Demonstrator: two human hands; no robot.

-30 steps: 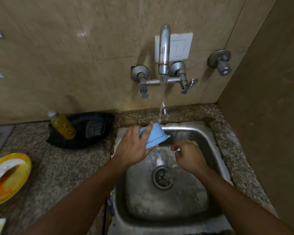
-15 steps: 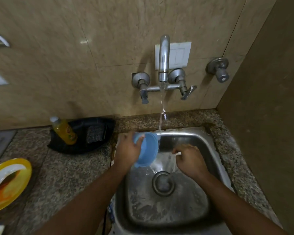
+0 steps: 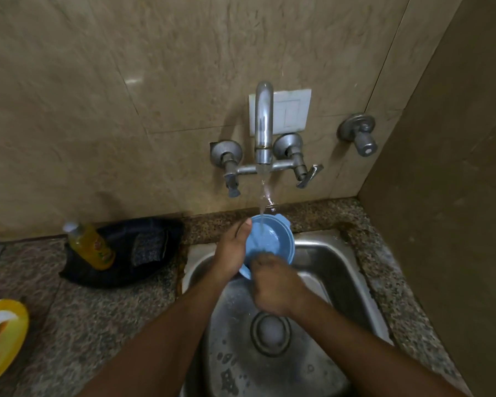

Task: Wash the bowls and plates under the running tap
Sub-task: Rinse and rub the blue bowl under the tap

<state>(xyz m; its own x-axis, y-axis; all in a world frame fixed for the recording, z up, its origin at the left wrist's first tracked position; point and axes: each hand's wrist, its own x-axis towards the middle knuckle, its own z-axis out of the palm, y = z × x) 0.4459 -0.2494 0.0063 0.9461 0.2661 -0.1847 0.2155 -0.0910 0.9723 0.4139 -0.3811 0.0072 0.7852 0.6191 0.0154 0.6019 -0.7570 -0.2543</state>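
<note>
A small blue bowl (image 3: 272,239) is held open side up over the back of the steel sink (image 3: 338,270), and the stream from the wall tap (image 3: 263,124) falls into it. My left hand (image 3: 231,253) grips the bowl's left rim, thumb on the edge. My right hand (image 3: 275,285) is blurred at the bowl's near rim, its fingertips reaching into the bowl. A dirty yellow plate (image 3: 0,342) with red-orange smears lies on the counter at far left.
A yellow dish-soap bottle (image 3: 90,245) and a dark scrub pad (image 3: 149,247) rest in a black tray (image 3: 121,270) left of the sink. A speckled granite counter (image 3: 83,316) surrounds the sink. A brown wall stands close on the right, with a separate valve (image 3: 358,133) beside it.
The bowl turned from base up to open side up and moved under the stream. My right hand came from beside it to its near rim, fingers inside.
</note>
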